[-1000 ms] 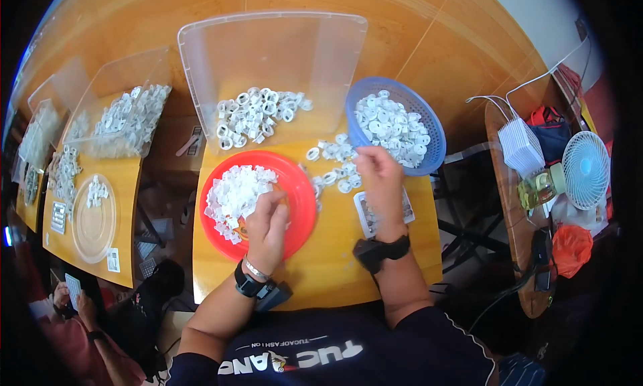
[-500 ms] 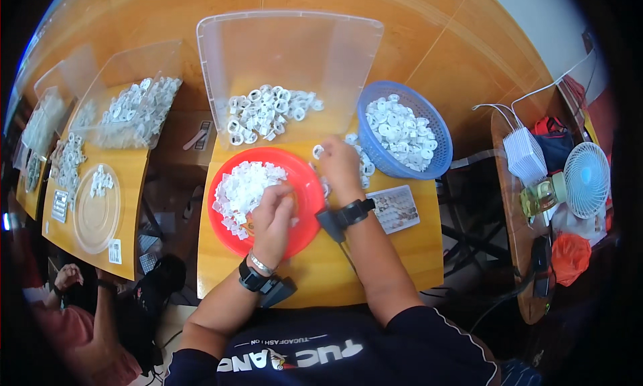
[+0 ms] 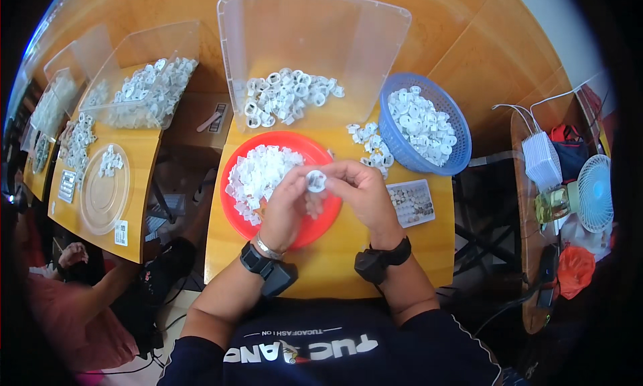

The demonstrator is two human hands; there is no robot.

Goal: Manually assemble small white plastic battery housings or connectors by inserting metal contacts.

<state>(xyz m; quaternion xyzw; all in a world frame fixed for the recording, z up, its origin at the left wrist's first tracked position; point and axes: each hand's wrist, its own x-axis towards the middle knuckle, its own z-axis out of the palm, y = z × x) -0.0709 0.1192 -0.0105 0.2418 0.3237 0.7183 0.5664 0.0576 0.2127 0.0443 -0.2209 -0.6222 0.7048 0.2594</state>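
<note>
Above the red plate (image 3: 328,218), my two hands meet around a small white round plastic part (image 3: 316,180) with a dark opening. My right hand (image 3: 365,195) is closed on it with thumb and fingertips from the right. From the left, my left hand (image 3: 284,205) is closed, its fingertips against the same part; whether a smaller piece is also between them is hidden. A heap of small white plastic pieces (image 3: 258,175) fills the left of the plate. More white round parts (image 3: 376,151) lie loose on the yellow table, right of the plate.
Behind the plate stands a clear plastic bin (image 3: 315,38) with white ring parts. A blue basket (image 3: 408,148) of white parts sits right, above a tray of small round pieces (image 3: 412,205). Another person's hand (image 3: 72,255) shows left; a fan (image 3: 595,193) stands far right.
My right hand has come back from the loose parts on the table to my left hand, bringing a white round part. The whole view has shifted slightly.
</note>
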